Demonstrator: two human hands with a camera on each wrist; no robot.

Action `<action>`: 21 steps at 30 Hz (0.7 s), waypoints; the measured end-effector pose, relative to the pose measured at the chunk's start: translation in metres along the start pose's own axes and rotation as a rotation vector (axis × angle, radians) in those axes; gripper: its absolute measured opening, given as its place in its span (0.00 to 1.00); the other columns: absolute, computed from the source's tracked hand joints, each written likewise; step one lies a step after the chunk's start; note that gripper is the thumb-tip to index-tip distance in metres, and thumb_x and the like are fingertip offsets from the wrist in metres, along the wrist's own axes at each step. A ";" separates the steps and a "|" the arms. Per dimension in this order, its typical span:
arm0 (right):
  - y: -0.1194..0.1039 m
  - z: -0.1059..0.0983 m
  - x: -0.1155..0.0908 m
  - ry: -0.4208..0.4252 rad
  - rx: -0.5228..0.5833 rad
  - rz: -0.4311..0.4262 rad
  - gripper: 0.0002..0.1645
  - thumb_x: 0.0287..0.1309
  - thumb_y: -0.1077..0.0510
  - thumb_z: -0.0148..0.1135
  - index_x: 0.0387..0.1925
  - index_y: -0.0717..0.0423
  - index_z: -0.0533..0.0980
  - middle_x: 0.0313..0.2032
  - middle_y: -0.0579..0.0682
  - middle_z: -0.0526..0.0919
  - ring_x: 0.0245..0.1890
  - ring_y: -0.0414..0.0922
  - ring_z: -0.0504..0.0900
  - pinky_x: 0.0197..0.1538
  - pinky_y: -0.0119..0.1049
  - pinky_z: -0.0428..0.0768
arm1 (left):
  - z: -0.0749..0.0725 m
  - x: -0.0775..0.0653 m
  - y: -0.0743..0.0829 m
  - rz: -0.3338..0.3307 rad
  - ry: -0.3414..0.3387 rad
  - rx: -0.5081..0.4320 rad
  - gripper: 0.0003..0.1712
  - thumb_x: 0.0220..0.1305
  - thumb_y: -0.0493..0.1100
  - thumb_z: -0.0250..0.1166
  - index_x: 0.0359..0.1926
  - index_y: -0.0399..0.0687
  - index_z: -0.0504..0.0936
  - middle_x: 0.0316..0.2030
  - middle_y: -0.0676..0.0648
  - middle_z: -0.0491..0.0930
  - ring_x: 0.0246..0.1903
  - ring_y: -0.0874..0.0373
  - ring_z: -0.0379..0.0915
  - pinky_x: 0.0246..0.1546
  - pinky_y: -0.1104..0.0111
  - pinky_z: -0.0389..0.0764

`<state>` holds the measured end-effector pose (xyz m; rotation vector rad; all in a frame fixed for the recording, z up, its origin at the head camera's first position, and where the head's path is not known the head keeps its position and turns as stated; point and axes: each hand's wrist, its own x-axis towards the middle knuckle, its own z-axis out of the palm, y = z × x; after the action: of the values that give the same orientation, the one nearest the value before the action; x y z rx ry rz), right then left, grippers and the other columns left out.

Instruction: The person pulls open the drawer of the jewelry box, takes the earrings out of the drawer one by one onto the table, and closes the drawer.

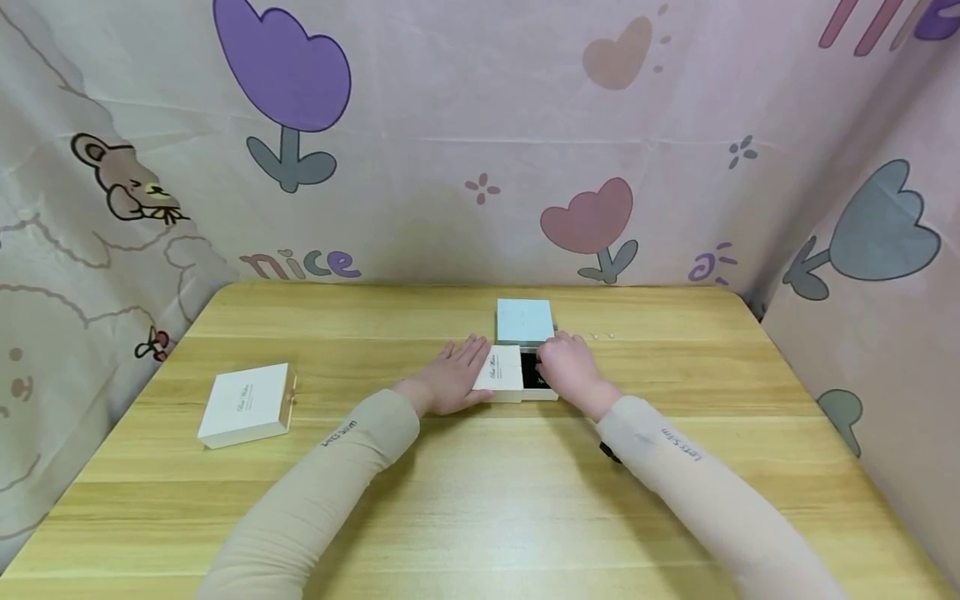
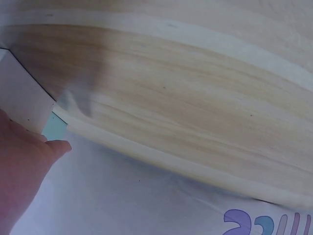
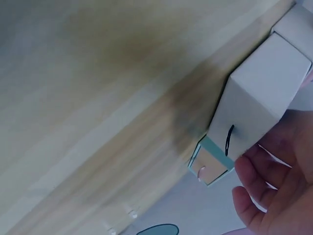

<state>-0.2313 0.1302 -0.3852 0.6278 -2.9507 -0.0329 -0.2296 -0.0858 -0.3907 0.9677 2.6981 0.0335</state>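
Observation:
A white drawer-style gift box [image 1: 501,367] with printed lettering lies mid-table, its drawer [image 3: 264,83] pulled out to the right, showing a black lining [image 1: 531,371]. My left hand [image 1: 453,379] rests on the box's sleeve with its fingers straight. At the open drawer, my right hand [image 1: 572,371] has bent fingers reaching in over the black lining; I cannot tell whether they pinch anything. A black pull loop [image 3: 229,140] hangs from the drawer's front. Right behind stands a light blue box [image 1: 524,320].
Two tiny pale pieces, one of them here [image 1: 595,336], lie on the table right of the blue box. Another white box [image 1: 243,406] with lettering stands at the left. A printed cloth [image 1: 450,208] hangs behind the wooden table [image 1: 480,500].

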 end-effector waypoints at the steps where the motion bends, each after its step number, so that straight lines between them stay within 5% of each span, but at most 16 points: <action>1: -0.001 0.000 0.001 0.000 -0.001 0.003 0.07 0.53 0.57 0.65 0.25 0.56 0.83 0.28 0.50 0.85 0.33 0.48 0.78 0.34 0.39 0.72 | 0.000 0.000 0.000 -0.001 0.003 -0.002 0.47 0.69 0.65 0.39 0.73 0.37 0.35 0.74 0.39 0.35 0.73 0.47 0.28 0.71 0.50 0.41; 16: 0.002 -0.005 0.008 -0.076 0.057 0.045 0.04 0.53 0.59 0.64 0.28 0.55 0.83 0.32 0.50 0.86 0.37 0.51 0.80 0.40 0.44 0.73 | 0.002 0.003 -0.001 0.001 0.017 0.000 0.48 0.69 0.65 0.40 0.73 0.37 0.36 0.74 0.39 0.36 0.73 0.47 0.29 0.71 0.49 0.42; 21: 0.007 -0.014 0.010 -0.130 0.175 0.052 0.06 0.56 0.60 0.61 0.26 0.55 0.82 0.29 0.48 0.85 0.36 0.50 0.80 0.46 0.48 0.71 | -0.001 0.001 0.000 -0.004 -0.002 0.010 0.47 0.69 0.65 0.39 0.73 0.38 0.36 0.74 0.40 0.35 0.73 0.47 0.28 0.71 0.50 0.41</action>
<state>-0.2412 0.1327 -0.3699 0.5913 -3.1187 0.1990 -0.2303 -0.0847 -0.3900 0.9645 2.7008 0.0176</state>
